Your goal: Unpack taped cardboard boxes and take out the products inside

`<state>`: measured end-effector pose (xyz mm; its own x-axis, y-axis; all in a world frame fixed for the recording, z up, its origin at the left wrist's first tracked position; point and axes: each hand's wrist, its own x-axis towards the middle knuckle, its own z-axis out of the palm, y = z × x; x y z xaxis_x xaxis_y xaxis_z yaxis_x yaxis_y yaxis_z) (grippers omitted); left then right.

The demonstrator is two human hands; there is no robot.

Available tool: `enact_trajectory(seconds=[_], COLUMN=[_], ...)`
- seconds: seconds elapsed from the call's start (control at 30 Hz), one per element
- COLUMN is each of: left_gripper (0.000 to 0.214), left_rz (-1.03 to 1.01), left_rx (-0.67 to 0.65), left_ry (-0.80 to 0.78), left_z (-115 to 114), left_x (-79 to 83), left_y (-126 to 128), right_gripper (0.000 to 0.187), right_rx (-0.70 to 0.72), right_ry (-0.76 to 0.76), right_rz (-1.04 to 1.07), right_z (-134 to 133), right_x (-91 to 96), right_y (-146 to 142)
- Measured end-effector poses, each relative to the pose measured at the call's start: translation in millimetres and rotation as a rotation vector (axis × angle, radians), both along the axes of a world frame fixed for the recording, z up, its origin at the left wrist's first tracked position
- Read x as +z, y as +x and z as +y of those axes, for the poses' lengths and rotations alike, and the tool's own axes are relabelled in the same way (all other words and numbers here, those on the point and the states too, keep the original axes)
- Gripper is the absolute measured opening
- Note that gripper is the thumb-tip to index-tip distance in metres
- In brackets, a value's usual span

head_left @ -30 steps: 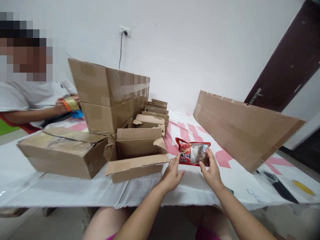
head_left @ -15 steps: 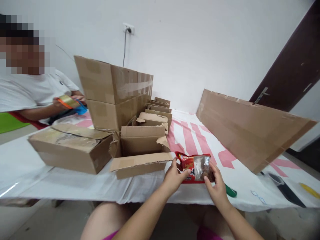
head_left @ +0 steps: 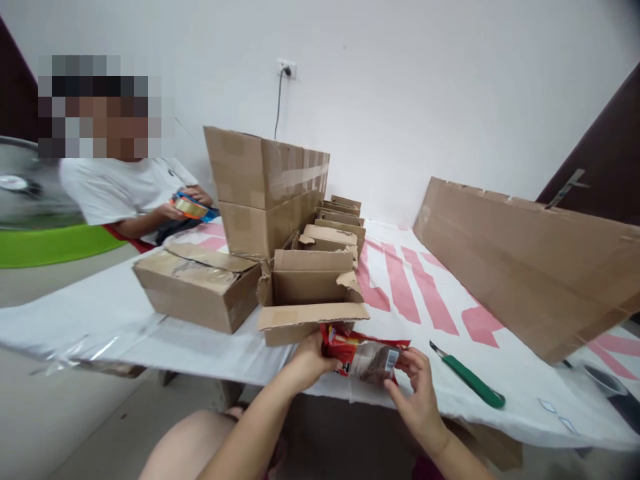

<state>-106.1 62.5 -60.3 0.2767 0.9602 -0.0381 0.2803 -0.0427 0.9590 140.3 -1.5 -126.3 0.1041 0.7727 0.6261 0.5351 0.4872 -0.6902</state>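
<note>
A shiny red plastic food packet (head_left: 367, 359) with a clear window and a barcode label is held tilted over the table's front edge. My left hand (head_left: 311, 363) is closed round its left end. At the right end, my right hand (head_left: 417, 390) grips the edge with thumb and fingers. Just behind the packet's left end stands an open cardboard box (head_left: 313, 313) with torn flaps up; its floor is hidden. To the right of my right hand lies a green-handled knife (head_left: 473, 381), its blade pointing away to the left.
A closed, taped carton (head_left: 197, 287) sits left of the open box. Behind rise stacked cartons (head_left: 245, 193) and a row of open boxes (head_left: 337, 223). A large cardboard panel (head_left: 525, 260) stands on the right. A co-worker (head_left: 130, 193) at left holds a tape dispenser (head_left: 190, 205).
The packet has tilted and come nearer the open box, both hands still on it. My view has swung left, bringing the whole knife and a fan into sight.
</note>
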Motion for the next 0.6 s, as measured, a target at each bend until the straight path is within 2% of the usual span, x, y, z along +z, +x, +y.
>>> enact_trajectory(seconds=[0.1, 0.2, 0.27, 0.33, 0.43, 0.53, 0.6], left_gripper=[0.032, 0.033, 0.033, 0.031, 0.031, 0.032, 0.035], left_rz=[-0.037, -0.107, -0.128, -0.049, 0.192, 0.426, 0.459], left_rx=[0.009, 0.023, 0.037, 0.079, 0.262, 0.458, 0.506], left_ry=[-0.015, 0.005, 0.007, 0.000, 0.051, 0.176, 0.258], left_z=[0.4, -0.3, -0.7, 0.0, 4.2, 12.0, 18.1], left_x=[-0.6, -0.1, 0.6, 1.0, -0.6, -6.3, -11.8], left_y=[-24.0, -51.2, -71.6, -91.5, -114.3, -123.2, -121.6], right_gripper=[0.051, 0.043, 0.040, 0.045, 0.052, 0.049, 0.047], right_rx=[0.018, 0.169, 0.228, 0.174, 0.079, 0.103, 0.136], right_ry=[-0.119, -0.247, -0.240, -0.174, -0.101, -0.133, -0.153], right_rz=[0.025, -0.064, -0.146, -0.207, -0.276, -0.331, -0.331], right_z=[6.3, 13.3, 20.9, 31.9, 51.0, 64.2, 66.9], right_x=[-2.9, 6.4, 13.7, 16.5, 9.1, -4.7, -11.3], right_y=[-15.6, -33.4, -46.2, -57.3, -66.4, -66.7, -65.1])
